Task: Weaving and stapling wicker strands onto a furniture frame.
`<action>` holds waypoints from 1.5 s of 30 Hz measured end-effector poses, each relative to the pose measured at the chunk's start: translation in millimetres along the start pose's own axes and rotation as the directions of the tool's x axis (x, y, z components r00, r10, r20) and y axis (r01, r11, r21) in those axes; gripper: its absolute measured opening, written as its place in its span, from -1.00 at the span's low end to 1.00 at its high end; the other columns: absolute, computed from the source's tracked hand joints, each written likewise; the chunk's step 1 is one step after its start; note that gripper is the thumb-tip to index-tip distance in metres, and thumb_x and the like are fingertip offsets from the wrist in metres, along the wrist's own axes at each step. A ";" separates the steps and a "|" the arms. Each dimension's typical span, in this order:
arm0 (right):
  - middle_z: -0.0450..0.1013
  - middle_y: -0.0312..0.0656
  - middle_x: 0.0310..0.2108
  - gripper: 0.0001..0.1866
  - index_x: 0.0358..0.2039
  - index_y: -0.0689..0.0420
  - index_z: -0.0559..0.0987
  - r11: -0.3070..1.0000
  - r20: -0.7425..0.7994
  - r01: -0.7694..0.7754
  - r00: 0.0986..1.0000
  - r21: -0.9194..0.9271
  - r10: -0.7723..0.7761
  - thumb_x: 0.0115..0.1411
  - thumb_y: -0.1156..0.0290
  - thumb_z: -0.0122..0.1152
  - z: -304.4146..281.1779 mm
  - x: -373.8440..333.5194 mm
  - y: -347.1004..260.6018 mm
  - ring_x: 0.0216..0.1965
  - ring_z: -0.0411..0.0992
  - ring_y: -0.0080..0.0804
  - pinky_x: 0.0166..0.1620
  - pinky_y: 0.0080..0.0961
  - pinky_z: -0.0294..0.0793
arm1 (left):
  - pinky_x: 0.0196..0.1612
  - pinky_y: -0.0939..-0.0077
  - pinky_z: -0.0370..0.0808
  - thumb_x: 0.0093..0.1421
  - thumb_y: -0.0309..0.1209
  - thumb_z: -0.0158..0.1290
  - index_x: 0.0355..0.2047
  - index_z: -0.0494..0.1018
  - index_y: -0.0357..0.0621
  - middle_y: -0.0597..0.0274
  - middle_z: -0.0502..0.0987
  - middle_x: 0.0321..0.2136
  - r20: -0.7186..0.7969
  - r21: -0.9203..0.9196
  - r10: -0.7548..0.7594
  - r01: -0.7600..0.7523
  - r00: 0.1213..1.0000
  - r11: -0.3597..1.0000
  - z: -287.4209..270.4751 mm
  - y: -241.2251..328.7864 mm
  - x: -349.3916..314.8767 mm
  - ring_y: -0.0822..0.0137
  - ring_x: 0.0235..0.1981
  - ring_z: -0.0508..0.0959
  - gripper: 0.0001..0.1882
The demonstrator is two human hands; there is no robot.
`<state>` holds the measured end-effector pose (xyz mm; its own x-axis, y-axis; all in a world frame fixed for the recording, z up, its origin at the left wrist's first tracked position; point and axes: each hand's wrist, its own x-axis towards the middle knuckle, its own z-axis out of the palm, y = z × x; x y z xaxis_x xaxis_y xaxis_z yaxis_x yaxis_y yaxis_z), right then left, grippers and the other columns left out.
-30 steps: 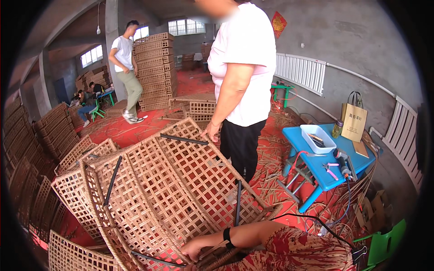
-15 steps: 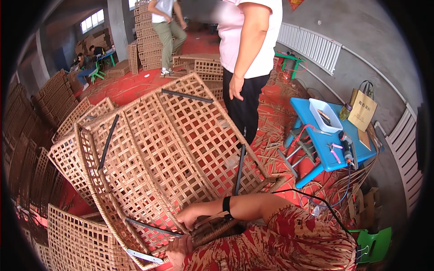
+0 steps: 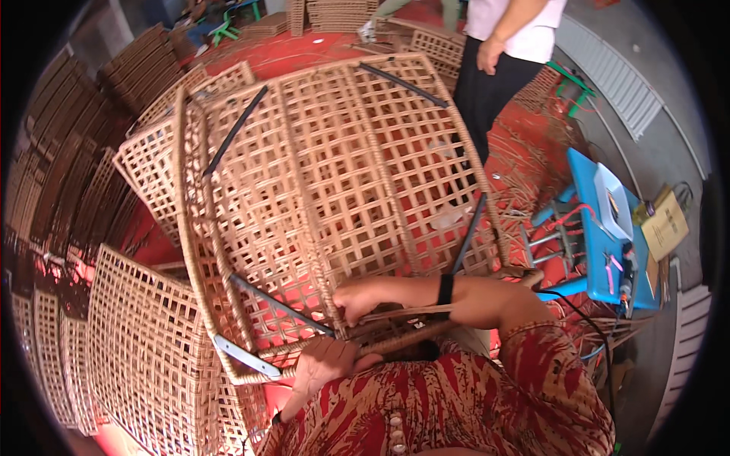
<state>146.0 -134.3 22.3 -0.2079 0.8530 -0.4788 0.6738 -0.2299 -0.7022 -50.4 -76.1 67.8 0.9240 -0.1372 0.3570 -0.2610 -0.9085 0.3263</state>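
A large woven wicker frame [image 3: 346, 175], light brown with open square mesh and thick wrapped rims, stands tilted in front of me. Dark bars cross its corners, and a pale metal strip [image 3: 247, 357] sits at its lower left corner. My right hand [image 3: 361, 298], a black band on its wrist, is closed at the bottom end of a rib. Loose wicker strands [image 3: 407, 311] run from beside its fingers under the wrist. Just below, my left hand [image 3: 323, 365] bends over the frame's near rail, fingers closed around it; its fingertips are partly hidden.
Another woven panel [image 3: 144, 334] leans at the left, with stacked panels [image 3: 61, 190] behind. A person in black trousers [image 3: 487, 91] stands beyond the frame. At right, a blue table [image 3: 601, 258] holds a white tray [image 3: 612, 201], pink-handled pliers [image 3: 610, 270] and a paper bag [image 3: 665, 228]. Wicker scraps litter the red floor.
The whole view has shifted downward, so the frame and both hands sit higher and farther right. My left hand shows more fully. Both hands stay at the frame's near edge.
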 end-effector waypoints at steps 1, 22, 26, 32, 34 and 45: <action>0.52 -0.18 -0.44 -0.64 -0.28 0.08 0.60 1.000 0.011 0.016 1.000 0.001 -0.016 -0.21 0.43 0.37 -2.5 -1.4 -0.2 -0.42 0.51 -0.36 -0.41 -0.40 0.46 | -0.64 0.43 0.33 0.03 -0.03 0.18 -0.73 0.31 -0.06 0.28 0.27 -0.81 0.002 0.060 0.071 -0.071 0.998 0.996 -4.2 0.2 5.1 0.31 -0.72 0.38 -0.54; 0.50 0.03 -0.45 -0.66 -0.40 0.26 0.56 0.978 0.038 -0.201 0.978 -0.060 0.204 -0.23 0.39 0.37 -14.5 32.2 -12.0 -0.38 0.48 -0.11 -0.33 -0.18 0.42 | -0.58 0.41 0.34 -0.03 -0.06 0.23 -0.60 0.36 -0.07 0.28 0.31 -0.71 -0.096 0.073 0.049 -0.042 0.994 0.996 -15.1 -10.9 -6.8 0.29 -0.65 0.40 -0.61; 0.49 -0.04 -0.50 -0.68 -0.40 0.28 0.55 0.973 0.125 -0.206 0.973 0.103 0.193 -0.22 0.46 0.37 -9.1 21.5 -14.3 -0.45 0.46 -0.22 -0.41 -0.26 0.41 | -0.60 0.45 0.33 -0.01 -0.04 0.22 -0.58 0.38 -0.06 0.30 0.30 -0.72 -0.103 0.129 0.096 -0.083 0.990 0.988 -6.1 -4.2 -13.5 0.34 -0.66 0.39 -0.62; 0.47 -0.12 -0.55 -0.72 -0.40 0.27 0.54 0.990 0.163 -0.044 0.986 0.131 0.022 -0.21 0.55 0.34 -6.5 39.1 0.7 -0.53 0.43 -0.34 -0.48 -0.32 0.39 | -0.54 0.39 0.36 -0.18 -0.13 0.33 -0.54 0.46 -0.11 0.28 0.36 -0.69 -0.039 0.196 0.010 -0.002 0.999 0.981 -10.2 13.2 1.1 0.26 -0.64 0.42 -0.63; 0.47 -0.15 -0.55 -0.73 -0.39 0.24 0.55 0.986 0.184 -0.019 0.983 0.165 -0.011 -0.20 0.56 0.34 -9.3 34.6 -1.9 -0.55 0.42 -0.36 -0.49 -0.34 0.40 | -0.54 0.38 0.36 -0.20 -0.13 0.35 -0.59 0.45 -0.10 0.27 0.36 -0.71 -0.006 0.224 -0.034 0.034 0.999 0.974 -13.4 18.6 6.7 0.26 -0.64 0.42 -0.62; 0.48 -0.14 -0.57 -0.78 -0.47 0.13 0.61 0.992 0.102 0.025 0.994 0.122 -0.038 -0.23 0.59 0.35 2.8 51.1 4.4 -0.57 0.44 -0.30 -0.59 -0.35 0.46 | -0.54 0.30 0.36 -0.20 -0.06 0.30 -0.64 0.50 -0.18 0.19 0.41 -0.74 0.063 0.237 -0.299 0.277 0.952 0.931 -29.1 55.9 45.7 0.16 -0.66 0.45 -0.59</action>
<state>136.3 -93.0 -6.7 -0.3044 0.8090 -0.5029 0.5764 -0.2639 -0.7734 -30.9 -121.7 127.8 0.9755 0.1158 0.1870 0.0786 -0.9776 0.1952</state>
